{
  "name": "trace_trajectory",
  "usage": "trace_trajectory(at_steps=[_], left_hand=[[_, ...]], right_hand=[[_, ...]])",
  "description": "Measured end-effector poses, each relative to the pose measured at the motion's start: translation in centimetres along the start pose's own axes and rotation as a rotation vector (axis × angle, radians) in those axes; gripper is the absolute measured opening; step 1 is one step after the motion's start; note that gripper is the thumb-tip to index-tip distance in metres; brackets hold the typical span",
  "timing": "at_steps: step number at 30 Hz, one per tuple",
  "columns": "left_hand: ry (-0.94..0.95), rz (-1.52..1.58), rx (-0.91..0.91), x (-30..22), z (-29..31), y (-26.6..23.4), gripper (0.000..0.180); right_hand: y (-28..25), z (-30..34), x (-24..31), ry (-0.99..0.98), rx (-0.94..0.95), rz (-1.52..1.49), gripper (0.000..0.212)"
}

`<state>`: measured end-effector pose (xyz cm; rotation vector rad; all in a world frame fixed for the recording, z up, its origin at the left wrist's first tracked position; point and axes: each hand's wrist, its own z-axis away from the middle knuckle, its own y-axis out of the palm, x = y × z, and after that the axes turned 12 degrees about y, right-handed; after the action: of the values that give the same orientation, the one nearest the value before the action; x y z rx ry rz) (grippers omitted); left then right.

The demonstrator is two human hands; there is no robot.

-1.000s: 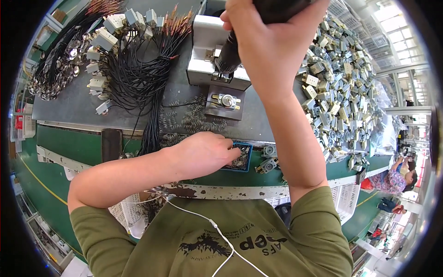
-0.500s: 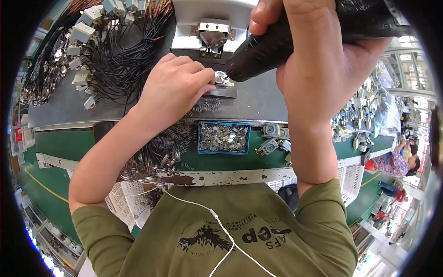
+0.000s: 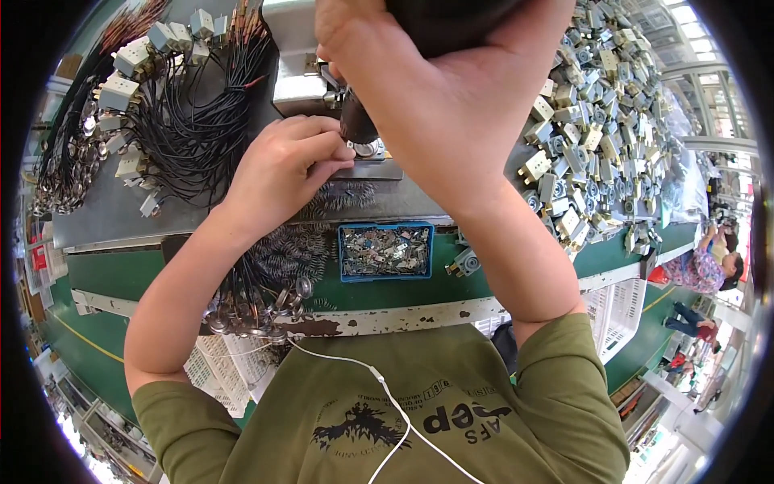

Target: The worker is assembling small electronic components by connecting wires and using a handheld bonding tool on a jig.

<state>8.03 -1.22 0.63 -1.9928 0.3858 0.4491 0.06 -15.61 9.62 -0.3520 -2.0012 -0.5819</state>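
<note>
The socket (image 3: 368,151) was set on a block (image 3: 376,172), seemingly not finished. The right hand (image 3: 451,105) gripped a black tool (image 3: 355,121) over it; the left hand (image 3: 286,165) pressed its fingers together beside it.

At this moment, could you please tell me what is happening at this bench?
A person works here with both hands. The right hand holds a black tool, its tip at a round metal part on a block. The left hand has its fingertips close beside that part; contact is unclear. A blue tray of metal pieces sits nearer the person.
</note>
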Motion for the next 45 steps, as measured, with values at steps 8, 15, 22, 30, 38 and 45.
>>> trace_trajectory(at_steps=[8, 15, 22, 30, 38, 45], left_hand=[[0.054, -0.082, -0.002, 0.2, 0.3, -0.1, 0.011], [0.052, -0.09, -0.01, 0.3, 0.4, 0.4, 0.01], [0.057, -0.067, -0.032, 0.4, 0.6, 0.5, 0.009], [-0.09, -0.118, 0.014, 0.7, 0.4, 0.2, 0.029], [-0.109, -0.107, 0.122, 1.7, 0.2, 0.3, 0.029], [-0.046, -0.075, 0.022, 1.8, 0.7, 1.0, 0.027]], right_hand=[[0.9, -0.8, -0.7, -0.064, -0.055, 0.023, 0.07], [0.2, -2.5, -1.1, 0.002, 0.128, 0.041, 0.07], [-0.2, -4.0, -1.5, 0.065, 0.321, 0.065, 0.071], [1.7, -0.4, -1.2, -0.067, 0.212, -0.015, 0.068], [1.7, -1.1, -3.2, -0.264, 0.305, 0.034, 0.062], [-1.9, -2.2, 1.7, 0.056, 0.081, 0.214, 0.058]])
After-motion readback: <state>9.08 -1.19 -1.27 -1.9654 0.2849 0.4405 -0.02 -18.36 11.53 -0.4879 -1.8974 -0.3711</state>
